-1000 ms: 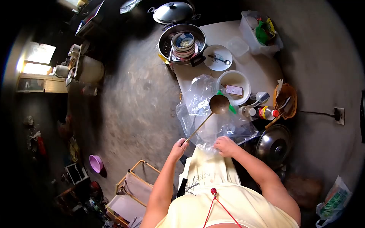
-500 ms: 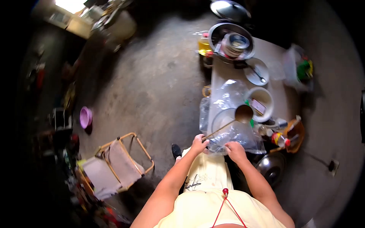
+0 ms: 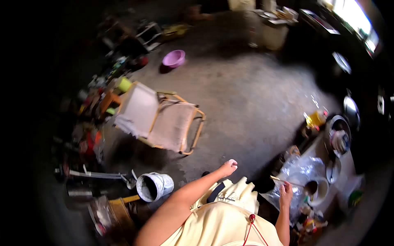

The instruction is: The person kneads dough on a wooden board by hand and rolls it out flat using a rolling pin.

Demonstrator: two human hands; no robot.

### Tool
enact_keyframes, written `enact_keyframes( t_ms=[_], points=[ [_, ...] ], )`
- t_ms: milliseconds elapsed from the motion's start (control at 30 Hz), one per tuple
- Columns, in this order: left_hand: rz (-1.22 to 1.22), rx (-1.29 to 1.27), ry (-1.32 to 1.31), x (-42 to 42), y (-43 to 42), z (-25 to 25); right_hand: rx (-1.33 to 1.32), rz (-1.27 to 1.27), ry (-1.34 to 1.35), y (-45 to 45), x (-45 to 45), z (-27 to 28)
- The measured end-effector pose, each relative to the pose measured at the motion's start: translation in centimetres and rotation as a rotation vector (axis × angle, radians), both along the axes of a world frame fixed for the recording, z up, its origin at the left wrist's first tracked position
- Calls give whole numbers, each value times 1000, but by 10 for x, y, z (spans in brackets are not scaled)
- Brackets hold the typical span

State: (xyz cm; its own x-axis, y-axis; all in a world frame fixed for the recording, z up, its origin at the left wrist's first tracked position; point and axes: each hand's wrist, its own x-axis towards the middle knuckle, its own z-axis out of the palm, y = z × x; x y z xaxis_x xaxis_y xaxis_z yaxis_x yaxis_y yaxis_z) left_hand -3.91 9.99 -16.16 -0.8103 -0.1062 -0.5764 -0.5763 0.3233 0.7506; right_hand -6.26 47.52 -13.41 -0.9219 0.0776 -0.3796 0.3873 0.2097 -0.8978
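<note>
My right hand [image 3: 285, 193] is at the near side of the table, its fingers closed on the handle of a long-handled ladle [image 3: 310, 187]. The ladle's brown round bowl points right, beside a white bowl [image 3: 322, 192]; its handle end sticks out left past my fingers. Under and around it spreads a crumpled clear plastic bag [image 3: 301, 170]. My left hand [image 3: 229, 167] hangs away from the table, above the floor in front of my body. Its fingers are curled, with a whitish patch at the tips; whether anything is in them is hidden.
A folding chair [image 3: 170, 127] stands on the concrete floor, left of centre. Behind it is a pink basin [image 3: 174, 59]. A white bucket [image 3: 154, 186] sits at lower left near clutter. On the right are a large metal pan [image 3: 337, 135] and an oil bottle [image 3: 316, 119].
The view has swung left, so the table now lies at lower right. My left hand has come away from the bag and ladle handle. My right hand has gone from the bag's edge to the ladle.
</note>
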Motion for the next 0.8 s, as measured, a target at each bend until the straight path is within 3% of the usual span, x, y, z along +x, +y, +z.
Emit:
enact_keyframes(
  t_ms=[100,233,333,367,533,600,700,733,800],
  points=[
    [219,-45,98,58,-78,8,16,123,-63,-70,-9,29],
    [478,-150,34,145,-178,37,-31,223,-228,-163,-13,6],
    [805,-380,180,225,-233,27,-30,607,-300,-228,-41,-42],
    [922,-453,198,252,-247,26,104,800,-228,-260,-46,-35],
    [1403,-711,245,398,-251,6,137,1308,-60,-425,-63,21],
    [1590,-654,278,444,-228,-13,194,1481,-12,-477,-78,22],
    [2026,-133,219,474,-175,37,291,1712,73,-553,-79,14],
    [2170,-21,149,476,-158,58,171,1791,123,-578,-75,0],
    [2175,8,241,512,-104,-10,42,1886,165,-614,-65,-2]
  ],
)
